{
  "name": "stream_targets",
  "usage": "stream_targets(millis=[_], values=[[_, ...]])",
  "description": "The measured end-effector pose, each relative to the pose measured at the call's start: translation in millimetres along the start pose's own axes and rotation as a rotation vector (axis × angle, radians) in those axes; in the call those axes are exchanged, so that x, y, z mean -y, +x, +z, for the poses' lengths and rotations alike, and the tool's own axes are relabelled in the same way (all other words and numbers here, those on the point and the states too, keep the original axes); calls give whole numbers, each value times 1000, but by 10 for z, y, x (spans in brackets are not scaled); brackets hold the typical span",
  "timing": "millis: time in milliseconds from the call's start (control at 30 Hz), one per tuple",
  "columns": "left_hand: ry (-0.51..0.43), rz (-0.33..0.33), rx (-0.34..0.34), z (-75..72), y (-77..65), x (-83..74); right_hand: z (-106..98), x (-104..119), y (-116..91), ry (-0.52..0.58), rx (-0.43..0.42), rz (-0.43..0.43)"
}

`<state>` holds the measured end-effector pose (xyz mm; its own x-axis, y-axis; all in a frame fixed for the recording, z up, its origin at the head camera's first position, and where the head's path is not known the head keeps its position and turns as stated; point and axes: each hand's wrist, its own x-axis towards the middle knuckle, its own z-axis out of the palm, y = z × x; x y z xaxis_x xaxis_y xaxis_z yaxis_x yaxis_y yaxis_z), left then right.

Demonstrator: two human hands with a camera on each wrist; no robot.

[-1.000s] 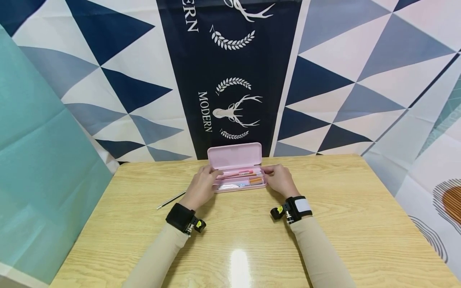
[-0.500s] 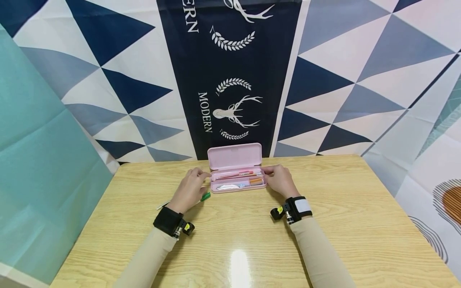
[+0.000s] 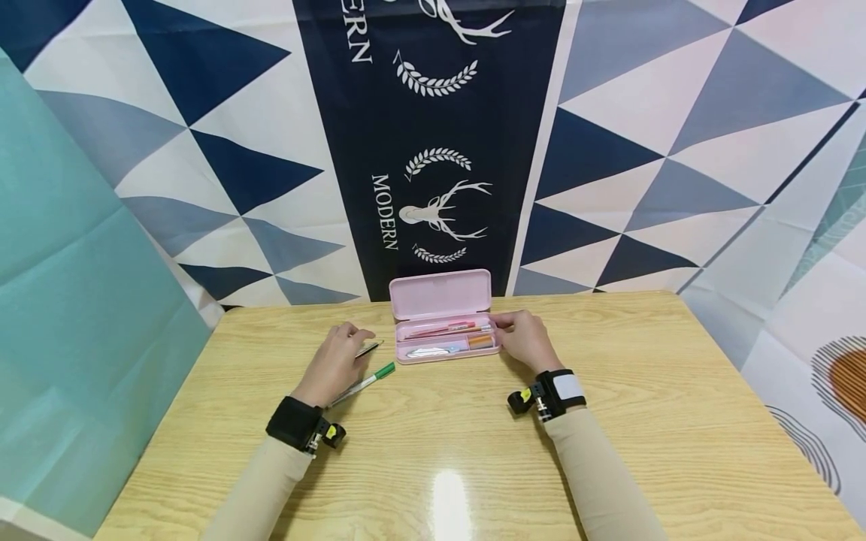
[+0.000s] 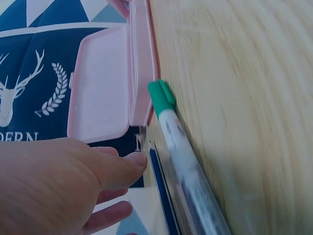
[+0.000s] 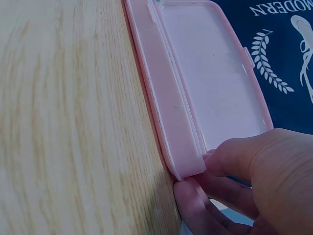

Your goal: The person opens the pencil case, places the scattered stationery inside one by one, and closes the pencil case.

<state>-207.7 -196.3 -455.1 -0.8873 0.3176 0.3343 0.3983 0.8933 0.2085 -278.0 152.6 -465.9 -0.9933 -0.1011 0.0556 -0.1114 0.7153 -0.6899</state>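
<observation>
A pink pencil case (image 3: 433,358) stands at the table's back edge, its lid (image 3: 441,294) raised. Thumb and fingers of my right hand (image 3: 524,340) pinch the case's right end; the right wrist view shows the thumb (image 5: 225,154) at its upper edge. My left hand (image 3: 331,367) hovers left of the case with fingers loosely extended and nothing held. Beneath and beside it lie a dark pencil (image 4: 164,191) and a clear-barrelled marker (image 4: 183,159) with a green cap (image 3: 385,370). The left hand partly hides both in the head view.
Inside the case are reddish pencils (image 3: 443,329), an orange item (image 3: 480,341) and a whitish-blue item (image 3: 429,351). Behind the wooden table (image 3: 609,451) hangs a patterned cloth (image 3: 433,113), close to the lid. A teal panel (image 3: 81,300) borders the left side.
My left hand has moved off the case, leftward and toward me, uncovering the case's left end, the marker's green cap and the pencil's tip. The right hand has stayed on the case.
</observation>
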Motion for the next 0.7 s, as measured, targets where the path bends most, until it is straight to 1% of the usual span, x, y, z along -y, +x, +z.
stream_targets(millis=[133,300,533,700], values=[[1,-11,6,-26,-45,71,0,-3,8,-7,-2,7],[20,-41,14,-64,-98,132,9,-13,15,-6,-7,3],[73,-56,27,-109,-144,193,16,-26,26,-9,-4,10],[87,-66,41,-110,-172,219,9,-15,22,4,1,18]])
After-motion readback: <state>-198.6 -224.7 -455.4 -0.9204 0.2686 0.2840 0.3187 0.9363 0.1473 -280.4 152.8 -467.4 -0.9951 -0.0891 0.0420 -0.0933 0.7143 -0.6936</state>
